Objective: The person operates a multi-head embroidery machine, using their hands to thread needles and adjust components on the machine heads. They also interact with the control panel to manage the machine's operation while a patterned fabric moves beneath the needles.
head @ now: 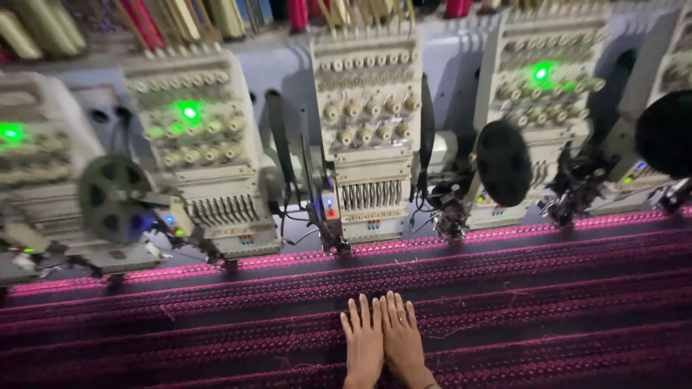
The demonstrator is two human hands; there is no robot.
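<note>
Dark fabric with pink stitched rows bears left hand and right hand, grips open, flat.

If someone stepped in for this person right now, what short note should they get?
Left hand: flat, palm down on the dark fabric, holding nothing.
Right hand: flat beside it, touching it, a ring on one finger.
Both lie just in front of the middle embroidery head.
Done: pink stitched rows run across the fabric.
Left: cannot tell whether the heads are stitching; green lights glow on several.
</note>
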